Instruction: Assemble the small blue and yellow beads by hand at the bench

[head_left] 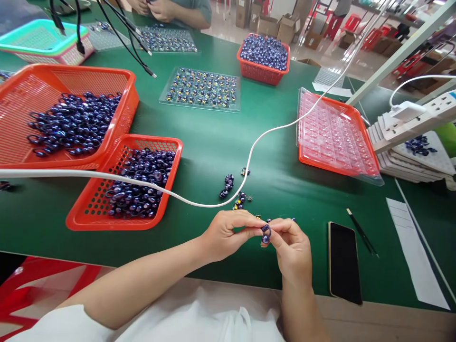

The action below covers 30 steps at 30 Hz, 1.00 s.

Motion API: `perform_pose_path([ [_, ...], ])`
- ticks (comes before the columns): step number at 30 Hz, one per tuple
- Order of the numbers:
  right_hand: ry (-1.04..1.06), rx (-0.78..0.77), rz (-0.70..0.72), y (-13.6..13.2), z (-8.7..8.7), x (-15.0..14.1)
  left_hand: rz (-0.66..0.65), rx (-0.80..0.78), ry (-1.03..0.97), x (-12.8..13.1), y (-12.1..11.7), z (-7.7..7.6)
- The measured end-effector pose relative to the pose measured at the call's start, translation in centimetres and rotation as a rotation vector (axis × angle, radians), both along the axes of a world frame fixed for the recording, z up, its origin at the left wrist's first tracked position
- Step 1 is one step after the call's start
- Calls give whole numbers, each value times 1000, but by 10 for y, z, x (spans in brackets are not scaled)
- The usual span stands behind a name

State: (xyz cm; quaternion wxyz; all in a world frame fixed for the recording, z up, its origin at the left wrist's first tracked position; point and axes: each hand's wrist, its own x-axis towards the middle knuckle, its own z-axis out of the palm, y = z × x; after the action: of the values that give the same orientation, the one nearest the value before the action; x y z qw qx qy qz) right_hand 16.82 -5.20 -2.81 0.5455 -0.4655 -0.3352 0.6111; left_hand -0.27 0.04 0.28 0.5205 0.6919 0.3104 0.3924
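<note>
Purple clip (pixel 266 238) near-vertical, rounded end down

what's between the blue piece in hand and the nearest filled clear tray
In this view, the white cable crosses between the blue piece, pinched by the left hand and right hand, and the filled clear tray; loose pieces lie near that path.

The scene is brightly and fairly evenly lit, apparently from overhead. A pale sheen is spread across the middle of the green tabletop (pixel 213 135), which is darkened toward its near edge. Small highlights are thrown back by the clear plastic tray (pixel 335 135) and the glossy purple earbud-like pieces (pixel 81 121). The distant cardboard boxes (pixel 268 26) are softly blurred. Toward the sides, shapes are stretched by wide-angle distortion.
</note>
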Motion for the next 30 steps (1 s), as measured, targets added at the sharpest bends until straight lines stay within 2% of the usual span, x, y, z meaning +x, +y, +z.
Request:
perform_pose_path([
  [4, 25, -87, 1, 0, -3, 2, -17, 7, 33, 0, 0, 2],
  [7, 44, -96, 65, 0, -5, 3, -2, 18, 64, 0, -1, 3],
  [12, 23, -49, 98, -2, -6, 0, 7, 73, 79, 0, -3, 1],
  [20, -8, 40, 77, 1, -1, -2, 27, 26, 71, 1, -6, 5],
  [22, -58, 75, 66, 1, 0, -3, 38, -91, 23, 2, -6, 4],
  [27, -399, 246, -23, -2, 5, -7, 25, -627, -278, 6, -4, 2],
  [30, -635, 417, -96, -2, 7, -9, -12, -746, -347, 5, -1, -1],
])
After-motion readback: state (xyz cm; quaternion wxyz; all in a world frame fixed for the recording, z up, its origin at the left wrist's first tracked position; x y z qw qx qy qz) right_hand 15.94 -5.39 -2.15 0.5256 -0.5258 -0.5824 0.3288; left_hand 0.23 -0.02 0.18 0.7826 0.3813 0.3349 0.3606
